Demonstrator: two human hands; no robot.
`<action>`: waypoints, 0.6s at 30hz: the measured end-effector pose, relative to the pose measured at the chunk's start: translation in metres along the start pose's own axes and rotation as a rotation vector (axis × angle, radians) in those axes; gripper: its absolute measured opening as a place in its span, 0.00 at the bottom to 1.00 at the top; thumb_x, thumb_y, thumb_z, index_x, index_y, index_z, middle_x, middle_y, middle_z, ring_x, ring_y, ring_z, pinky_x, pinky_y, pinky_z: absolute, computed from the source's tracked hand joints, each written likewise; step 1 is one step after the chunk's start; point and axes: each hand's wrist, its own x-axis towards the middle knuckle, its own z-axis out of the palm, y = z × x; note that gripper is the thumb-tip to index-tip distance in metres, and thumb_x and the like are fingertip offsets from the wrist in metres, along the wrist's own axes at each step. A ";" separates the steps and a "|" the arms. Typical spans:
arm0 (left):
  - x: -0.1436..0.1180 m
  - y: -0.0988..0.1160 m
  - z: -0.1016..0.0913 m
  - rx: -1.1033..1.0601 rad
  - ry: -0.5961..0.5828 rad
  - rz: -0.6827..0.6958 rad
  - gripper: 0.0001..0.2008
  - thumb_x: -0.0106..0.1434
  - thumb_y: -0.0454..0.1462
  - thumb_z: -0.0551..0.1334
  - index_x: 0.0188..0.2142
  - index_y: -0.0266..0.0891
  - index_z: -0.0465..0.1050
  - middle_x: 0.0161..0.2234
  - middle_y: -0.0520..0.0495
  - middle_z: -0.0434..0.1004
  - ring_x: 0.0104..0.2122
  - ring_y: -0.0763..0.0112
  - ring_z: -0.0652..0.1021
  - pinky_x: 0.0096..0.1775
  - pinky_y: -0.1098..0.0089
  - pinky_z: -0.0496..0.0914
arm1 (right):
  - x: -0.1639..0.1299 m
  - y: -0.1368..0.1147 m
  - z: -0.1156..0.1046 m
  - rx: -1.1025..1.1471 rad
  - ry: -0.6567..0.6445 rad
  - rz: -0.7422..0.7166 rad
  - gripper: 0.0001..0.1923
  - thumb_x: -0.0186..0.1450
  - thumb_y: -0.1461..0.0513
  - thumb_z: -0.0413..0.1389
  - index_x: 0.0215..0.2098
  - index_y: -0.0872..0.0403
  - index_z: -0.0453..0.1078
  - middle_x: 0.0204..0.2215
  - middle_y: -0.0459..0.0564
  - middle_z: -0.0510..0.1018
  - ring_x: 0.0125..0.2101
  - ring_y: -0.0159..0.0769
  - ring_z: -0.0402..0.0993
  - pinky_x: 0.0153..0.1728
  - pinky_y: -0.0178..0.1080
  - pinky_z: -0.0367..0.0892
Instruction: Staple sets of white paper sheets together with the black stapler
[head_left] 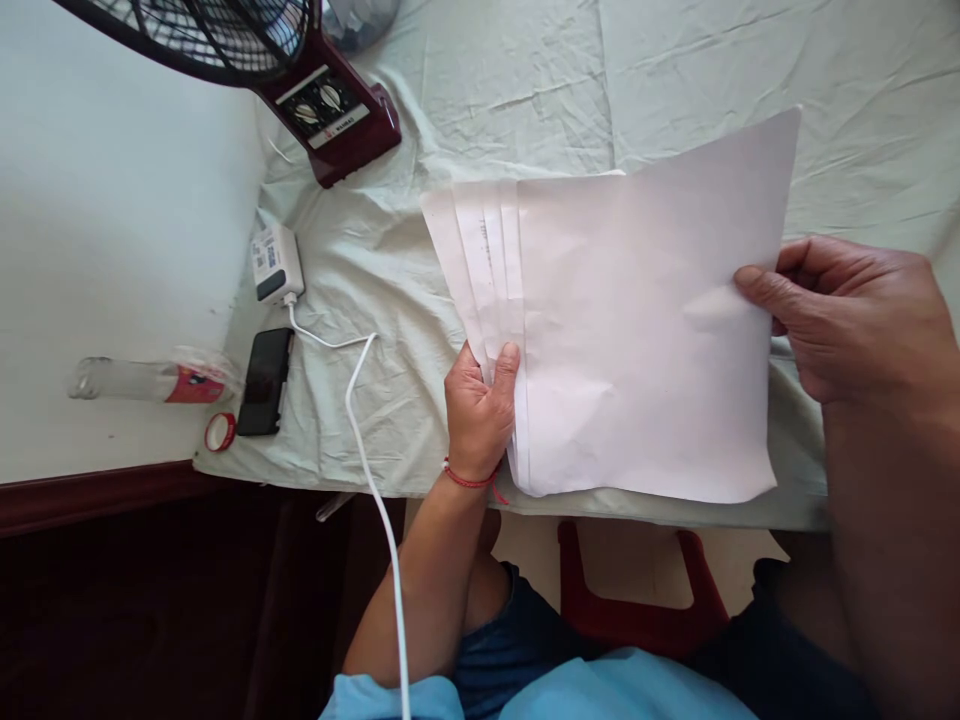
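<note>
**Two hands on a fan of paper sheets**

The sheet-covered table (pixel 525 90) fills most of the view, with its near edge running across just below the papers. On it, near that edge, lies the stack of white papers (pixel 637 340), the landmark for the rest. Its long axis runs left to right, roughly along the table edge, and tilts up slightly toward the far right corner. The top sheet is the widest showing. To its left, the edges of several lower sheets fan out in narrow strips.

The right hand (pixel 855 320) sits at the papers' right edge, its thumb lying over the top sheet and the fingers curled behind. It looks pinched on that edge, though the underside is hidden. The left hand (pixel 480 410) is at the papers' lower left, thumb pressed on the fanned strips, fingers tucked beneath, so it is clamped on the stack. The papers thus lie between the two hands, to the right of the left grip and to the left of the right grip. Both hands touch them.

Far left of the papers stands a fan (pixel 330 100). Below it sit a charger (pixel 276 262) with its white cable (pixel 367 440), a phone (pixel 265 380), a bottle (pixel 150 380) and a tape roll (pixel 220 432).
</note>
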 end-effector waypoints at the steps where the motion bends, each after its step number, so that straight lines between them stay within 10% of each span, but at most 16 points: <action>1: 0.000 0.000 0.000 0.004 0.003 -0.002 0.19 0.70 0.50 0.70 0.53 0.42 0.81 0.52 0.42 0.87 0.54 0.56 0.85 0.56 0.59 0.79 | 0.001 0.002 -0.001 0.005 -0.012 -0.001 0.05 0.59 0.62 0.70 0.31 0.56 0.80 0.25 0.45 0.73 0.23 0.24 0.67 0.20 0.29 0.58; 18: 0.000 0.005 -0.001 0.008 -0.010 -0.061 0.21 0.60 0.50 0.78 0.47 0.41 0.83 0.47 0.42 0.89 0.46 0.56 0.87 0.48 0.59 0.83 | 0.003 0.007 -0.002 -0.064 0.006 0.010 0.08 0.59 0.59 0.70 0.31 0.54 0.80 0.24 0.44 0.73 0.23 0.25 0.67 0.22 0.29 0.61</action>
